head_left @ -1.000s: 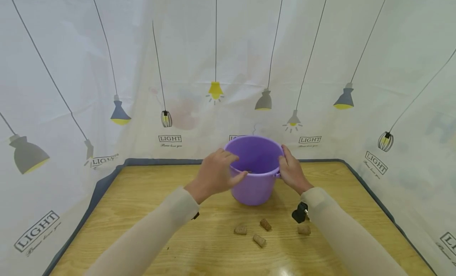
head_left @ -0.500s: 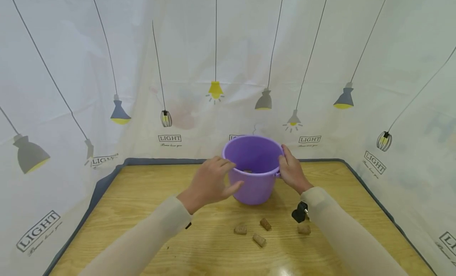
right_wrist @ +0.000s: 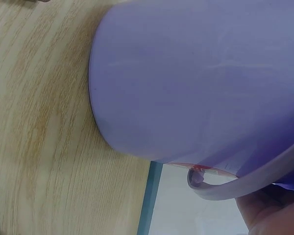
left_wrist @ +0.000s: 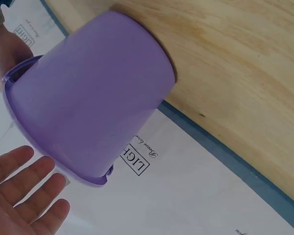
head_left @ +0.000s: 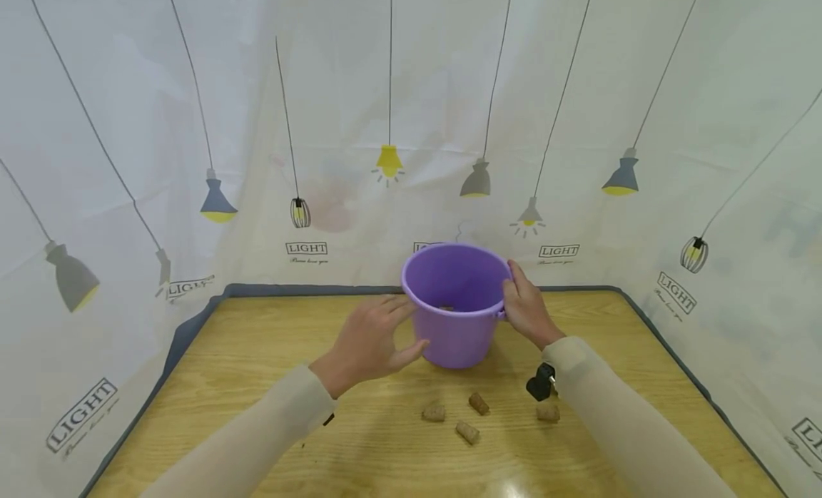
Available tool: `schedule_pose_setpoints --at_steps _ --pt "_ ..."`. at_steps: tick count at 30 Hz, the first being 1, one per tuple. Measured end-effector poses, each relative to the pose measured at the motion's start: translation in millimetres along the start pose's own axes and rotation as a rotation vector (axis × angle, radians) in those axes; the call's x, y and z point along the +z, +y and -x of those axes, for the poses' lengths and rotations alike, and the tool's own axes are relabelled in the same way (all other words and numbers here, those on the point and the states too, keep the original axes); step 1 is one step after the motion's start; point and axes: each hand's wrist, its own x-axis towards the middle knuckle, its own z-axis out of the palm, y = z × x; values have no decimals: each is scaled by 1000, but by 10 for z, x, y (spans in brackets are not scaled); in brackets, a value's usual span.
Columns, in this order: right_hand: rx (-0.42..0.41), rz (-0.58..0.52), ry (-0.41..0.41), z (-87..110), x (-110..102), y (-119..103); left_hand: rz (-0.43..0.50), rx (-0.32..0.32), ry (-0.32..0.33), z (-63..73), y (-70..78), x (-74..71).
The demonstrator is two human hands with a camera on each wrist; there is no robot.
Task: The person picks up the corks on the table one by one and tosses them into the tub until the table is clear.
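Note:
A purple plastic bucket [head_left: 457,337] stands upright on the wooden table, its mouth facing up. My right hand [head_left: 529,312] grips its rim on the right side; in the right wrist view the bucket's curved handle [right_wrist: 235,188] crosses in front of the fingers. At the left of the rim, my left hand [head_left: 369,341] is held with fingers extended and thumb apart. The left wrist view shows its spread fingers [left_wrist: 36,183] just beside the rim, holding nothing. A small tan piece [head_left: 446,308] shows inside the bucket, mostly hidden by the near wall.
Several corks lie on the table in front of the bucket, among them a darker cork [head_left: 478,404] and a pale cork [head_left: 467,432]. Another cork [head_left: 548,412] lies by the right sleeve. A white cloth [head_left: 359,220] printed with lamps hangs behind and at both sides.
My left hand has drawn back left and down from over the bucket's mouth to outside its rim. The right hand stays on the rim, and the bucket has barely moved.

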Motion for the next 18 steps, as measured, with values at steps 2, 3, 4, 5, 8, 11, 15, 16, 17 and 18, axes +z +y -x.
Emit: schedule_pose_setpoints --at_steps 2,3,4,5,8,11,15,16,17,18 --pt "-4 -2 0 -1 3 5 4 -8 -14 34 -3 13" --pt "-5 -4 0 -1 5 8 2 -13 -19 51 -1 20" --pt "-8 -2 0 -2 6 12 -3 -17 -24 71 2 27" --pt "-9 -5 -1 -3 6 14 -4 -21 -31 91 4 34" --pt "-16 3 1 -5 9 20 -16 -25 -54 158 8 71" --pt "-19 6 5 -16 12 26 -18 -30 -91 226 -1 114" --pt "-14 1 2 -30 13 36 -11 -26 -131 285 -3 154" --pt "-14 3 2 -32 12 37 -10 -21 -136 295 0 163" --pt "-14 3 2 -33 13 41 -4 -15 -137 307 3 172" --pt "-13 3 1 -34 13 44 -6 -9 -139 317 8 182"
